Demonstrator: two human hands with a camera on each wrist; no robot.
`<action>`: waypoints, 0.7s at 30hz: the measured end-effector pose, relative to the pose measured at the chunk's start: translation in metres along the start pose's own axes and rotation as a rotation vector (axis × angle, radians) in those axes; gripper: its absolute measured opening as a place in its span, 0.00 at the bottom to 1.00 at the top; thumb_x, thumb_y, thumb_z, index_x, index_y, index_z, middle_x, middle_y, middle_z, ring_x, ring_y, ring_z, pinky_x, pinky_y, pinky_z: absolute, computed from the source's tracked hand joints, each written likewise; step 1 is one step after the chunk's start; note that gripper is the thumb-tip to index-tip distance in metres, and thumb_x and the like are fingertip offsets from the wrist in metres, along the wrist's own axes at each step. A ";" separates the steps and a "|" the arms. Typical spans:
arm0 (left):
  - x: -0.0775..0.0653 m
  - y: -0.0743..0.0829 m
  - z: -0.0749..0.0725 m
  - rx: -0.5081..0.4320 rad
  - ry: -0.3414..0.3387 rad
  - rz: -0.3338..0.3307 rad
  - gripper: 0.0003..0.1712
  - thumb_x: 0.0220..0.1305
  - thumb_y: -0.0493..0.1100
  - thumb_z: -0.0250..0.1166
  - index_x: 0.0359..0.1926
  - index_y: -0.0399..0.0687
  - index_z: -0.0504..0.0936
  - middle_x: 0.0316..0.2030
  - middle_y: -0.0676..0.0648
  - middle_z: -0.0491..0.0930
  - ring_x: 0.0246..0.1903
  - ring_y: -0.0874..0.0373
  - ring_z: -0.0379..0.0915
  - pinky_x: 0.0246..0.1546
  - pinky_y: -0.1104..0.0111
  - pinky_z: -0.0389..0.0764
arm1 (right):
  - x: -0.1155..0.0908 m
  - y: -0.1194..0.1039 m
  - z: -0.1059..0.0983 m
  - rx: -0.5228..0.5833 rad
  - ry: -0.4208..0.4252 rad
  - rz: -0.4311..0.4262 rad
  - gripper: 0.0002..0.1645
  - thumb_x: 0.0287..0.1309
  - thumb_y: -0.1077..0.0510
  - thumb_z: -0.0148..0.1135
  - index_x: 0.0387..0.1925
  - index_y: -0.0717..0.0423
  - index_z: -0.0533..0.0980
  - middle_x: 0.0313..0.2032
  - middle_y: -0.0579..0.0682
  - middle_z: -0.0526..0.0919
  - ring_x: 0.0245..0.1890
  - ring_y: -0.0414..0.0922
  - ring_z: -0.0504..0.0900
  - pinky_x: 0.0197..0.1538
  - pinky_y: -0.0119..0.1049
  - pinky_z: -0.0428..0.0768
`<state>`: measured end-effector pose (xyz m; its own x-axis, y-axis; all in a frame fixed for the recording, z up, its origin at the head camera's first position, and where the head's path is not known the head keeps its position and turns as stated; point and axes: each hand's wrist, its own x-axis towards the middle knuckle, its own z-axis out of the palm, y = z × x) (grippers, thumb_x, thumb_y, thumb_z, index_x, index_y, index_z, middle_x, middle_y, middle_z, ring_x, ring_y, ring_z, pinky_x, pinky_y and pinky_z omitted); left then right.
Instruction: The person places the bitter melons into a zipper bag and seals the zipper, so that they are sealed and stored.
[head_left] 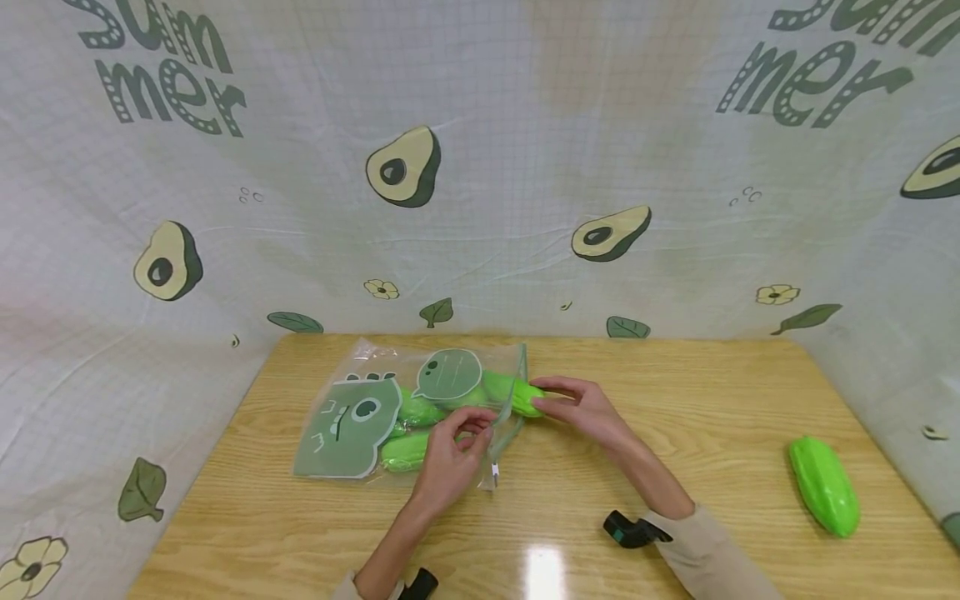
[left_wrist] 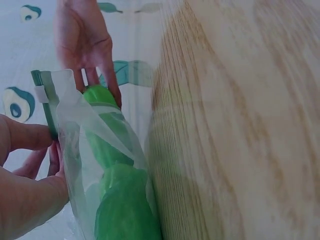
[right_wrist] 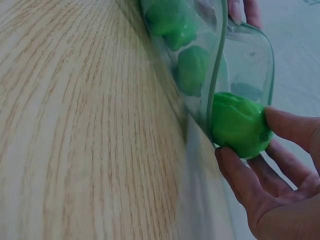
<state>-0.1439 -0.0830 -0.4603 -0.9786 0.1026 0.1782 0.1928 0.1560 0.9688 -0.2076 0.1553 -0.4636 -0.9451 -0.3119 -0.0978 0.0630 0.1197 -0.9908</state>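
Observation:
A clear slider zip bag [head_left: 330, 454] with a green cartoon monster print lies flat on the table, its mouth facing right. Several plump, ridged green cucumber-like vegetables [head_left: 405, 452] show through the plastic. My left hand [head_left: 453, 454] pinches the upper layer of the bag at its mouth, near the green zip strip [left_wrist: 46, 110], and the mouth gapes. With thumb and fingers, my right hand [head_left: 588, 412] grips the outer end of one green cucumber-like vegetable [right_wrist: 240, 125]. Most of that vegetable is inside the bag; only its end sticks out of the mouth.
Another green cucumber-like vegetable [head_left: 823, 486] lies apart at the right side of the wooden table [head_left: 675, 367]. A pale cloth [head_left: 495, 275] printed with avocados and leaves hangs behind and along both sides. A white slider [head_left: 495, 471] sits at the zip's near end.

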 end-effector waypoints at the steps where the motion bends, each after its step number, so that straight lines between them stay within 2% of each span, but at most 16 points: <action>1: 0.000 0.000 0.000 0.001 -0.001 0.001 0.09 0.68 0.29 0.64 0.47 0.37 0.84 0.42 0.41 0.83 0.43 0.51 0.79 0.44 0.69 0.82 | 0.000 0.000 0.001 0.001 -0.002 -0.005 0.27 0.65 0.55 0.71 0.63 0.61 0.78 0.61 0.59 0.80 0.56 0.47 0.83 0.56 0.40 0.82; 12: 0.000 0.003 0.000 0.031 -0.018 -0.024 0.09 0.69 0.30 0.64 0.47 0.41 0.85 0.42 0.44 0.84 0.44 0.51 0.79 0.46 0.67 0.81 | 0.007 0.001 0.012 -0.022 -0.008 -0.037 0.26 0.65 0.59 0.70 0.62 0.64 0.78 0.61 0.62 0.80 0.52 0.49 0.85 0.53 0.40 0.84; 16: -0.001 0.004 0.000 0.034 -0.019 -0.024 0.09 0.69 0.30 0.64 0.47 0.41 0.85 0.42 0.44 0.83 0.45 0.51 0.79 0.47 0.67 0.81 | 0.008 -0.001 0.017 -0.025 -0.020 -0.061 0.26 0.67 0.59 0.68 0.62 0.66 0.77 0.62 0.63 0.79 0.55 0.52 0.84 0.54 0.43 0.83; 21: 0.000 0.004 0.000 0.031 -0.021 -0.020 0.09 0.69 0.29 0.64 0.47 0.40 0.85 0.43 0.44 0.83 0.45 0.51 0.79 0.48 0.67 0.81 | 0.009 -0.002 0.021 -0.017 -0.019 -0.054 0.27 0.66 0.58 0.69 0.63 0.65 0.77 0.63 0.61 0.79 0.58 0.53 0.83 0.56 0.41 0.83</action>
<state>-0.1430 -0.0829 -0.4569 -0.9807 0.1197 0.1546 0.1753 0.1884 0.9663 -0.2094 0.1324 -0.4643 -0.9407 -0.3362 -0.0458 0.0062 0.1182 -0.9930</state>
